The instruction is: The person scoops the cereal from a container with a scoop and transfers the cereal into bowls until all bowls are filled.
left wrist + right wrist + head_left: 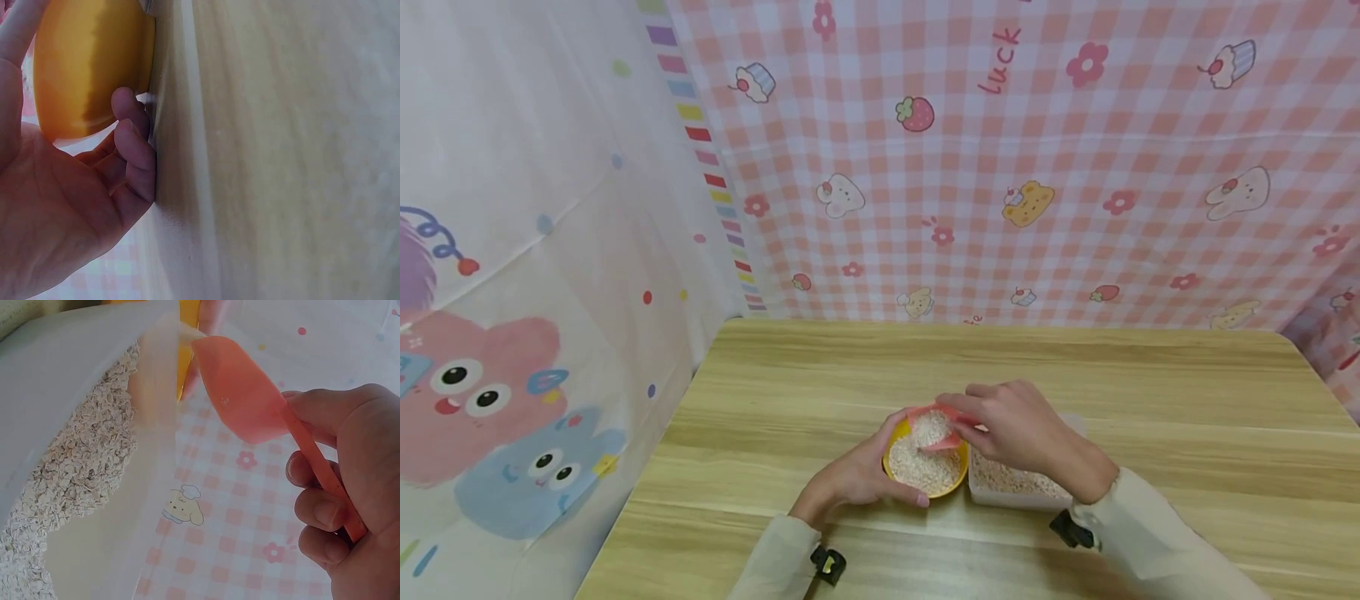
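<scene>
A yellow bowl (961, 483) holding pale rolled oats (922, 472) stands on the table. My left hand (859, 473) grips its left side, with the thumb toward the front rim; in the left wrist view, curled fingers lie by the lower wall of the bowl (81, 69). My right hand (1026, 425) holds a coral-pink scoop (244, 394) by its handle. Over the bowl, the scoop is tilted with oats in it, its lip pointing into the bowl. Just right of the bowl, partly hidden under my right forearm, is a translucent plastic box (1018, 501) of oats.
The wood-grain table (760, 392) reaches back to a pink checked curtain (880, 167). A white cartoon-print cloth (587, 275) hangs at the left. In the right wrist view, oats (87, 450) slope against one side of the box.
</scene>
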Motion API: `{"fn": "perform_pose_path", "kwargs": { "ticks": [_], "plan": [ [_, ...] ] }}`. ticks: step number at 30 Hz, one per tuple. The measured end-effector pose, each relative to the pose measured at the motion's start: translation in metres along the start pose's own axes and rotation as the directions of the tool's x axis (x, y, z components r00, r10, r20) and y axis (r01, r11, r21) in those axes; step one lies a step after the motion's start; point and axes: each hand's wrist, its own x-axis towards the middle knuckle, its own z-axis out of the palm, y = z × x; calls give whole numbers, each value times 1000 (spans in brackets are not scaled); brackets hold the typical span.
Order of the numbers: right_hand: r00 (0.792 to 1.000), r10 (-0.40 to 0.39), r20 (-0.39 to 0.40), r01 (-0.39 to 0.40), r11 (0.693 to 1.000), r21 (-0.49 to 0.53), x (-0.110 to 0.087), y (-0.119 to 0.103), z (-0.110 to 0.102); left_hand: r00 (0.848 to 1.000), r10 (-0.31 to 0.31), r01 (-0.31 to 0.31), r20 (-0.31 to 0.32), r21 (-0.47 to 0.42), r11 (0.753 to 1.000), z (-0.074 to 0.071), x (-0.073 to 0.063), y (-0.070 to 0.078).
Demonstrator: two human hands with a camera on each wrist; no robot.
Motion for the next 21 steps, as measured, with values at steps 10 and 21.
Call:
{"fn": "perform_pose_path", "kwargs": {
  "ticks": [10, 21],
  "plan": [
    [999, -40, -27, 37, 995, -88, 3, 1, -1, 998, -60, 61, -22, 23, 998, 0, -2, 0],
    [998, -63, -20, 58, 979, -195, 3, 2, -5, 998, -59, 60, -19, 35, 998, 0, -1, -1]
  ]
}}
